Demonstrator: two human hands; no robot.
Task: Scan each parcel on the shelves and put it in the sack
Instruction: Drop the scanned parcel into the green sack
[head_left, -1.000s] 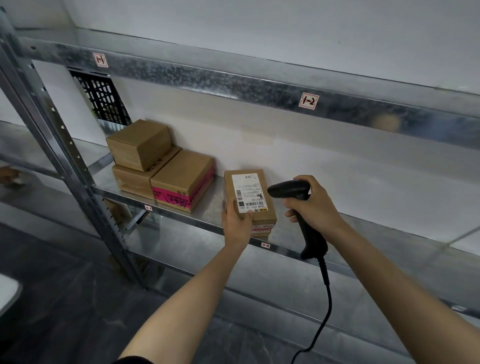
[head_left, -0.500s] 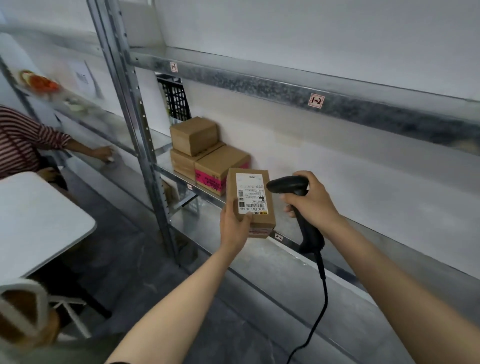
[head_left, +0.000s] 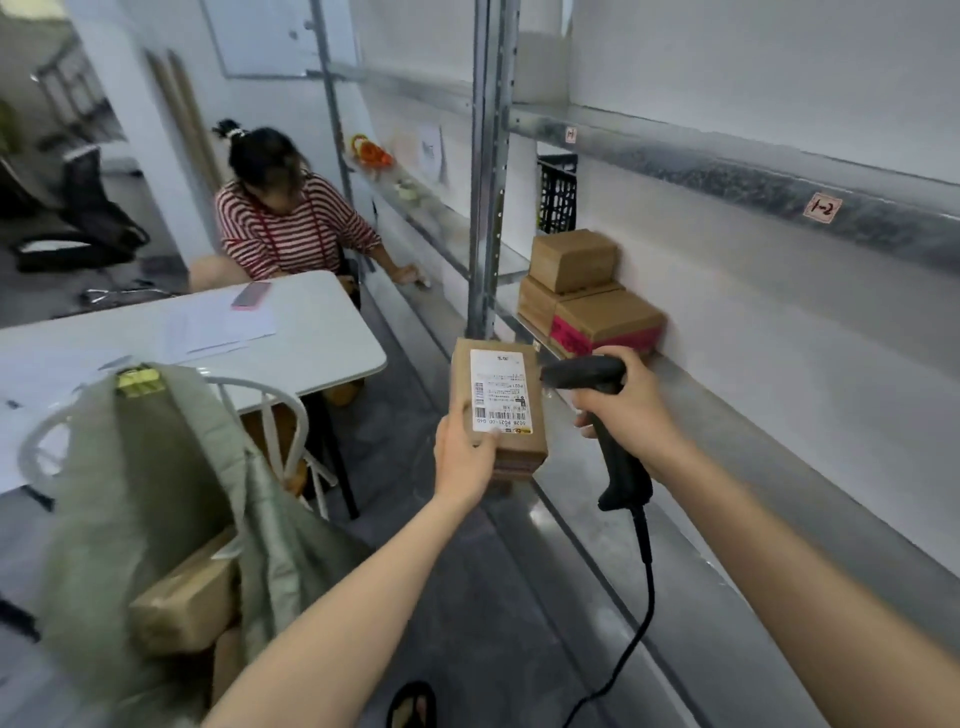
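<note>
My left hand (head_left: 465, 454) grips a small brown parcel (head_left: 511, 447) by its lower end, white barcode label facing up, out in the aisle clear of the shelf. My right hand (head_left: 631, 402) holds the black corded scanner (head_left: 584, 373) by its handle, its head right beside the parcel's right edge. Three more brown parcels (head_left: 587, 288) are stacked on the metal shelf (head_left: 727, 395) behind. A grey-green sack (head_left: 156, 493) hangs open at the lower left with a brown box (head_left: 182, 608) showing inside it.
A white table (head_left: 311, 343) with papers and a phone stands to the left. Behind it sits a person in a red-striped top (head_left: 291, 228), one hand on the lower shelf. A white chair frame (head_left: 280, 415) stands beside the sack. A steel upright (head_left: 485, 171) divides the racks.
My view has swung left, away from the shelf toward the table and sack. The parcel has come off the shelf into the aisle in my left hand, with the scanner still beside it.
</note>
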